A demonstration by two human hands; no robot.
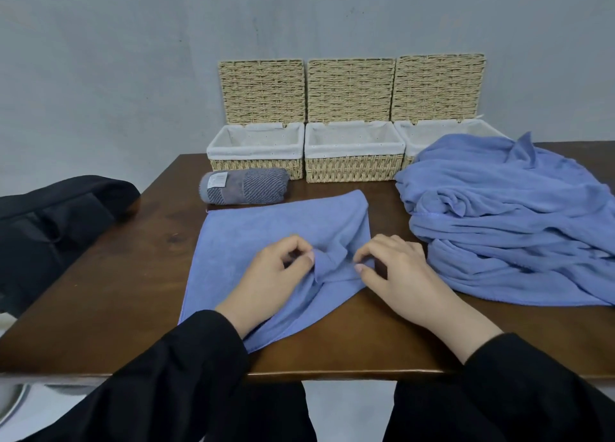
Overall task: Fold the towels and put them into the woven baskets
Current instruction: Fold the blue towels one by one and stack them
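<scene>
A small blue towel (253, 241) lies spread on the dark wooden table (133, 291), its right side folded over into a bunched ridge. My left hand (273, 275) pinches that ridge from the left, and my right hand (396, 271) pinches it from the right. Three woven baskets stand open at the table's back edge: the left basket (256, 170), the middle basket (352, 170) and the right basket (411, 147), each with a white liner and raised lid. All three look empty inside. A rolled grey striped towel (244, 186) lies in front of the left basket.
A large heap of crumpled blue towels (506, 215) covers the table's right side and hides part of the right basket. A black bag or garment (50, 228) rests beyond the table's left edge. A grey wall stands behind the baskets.
</scene>
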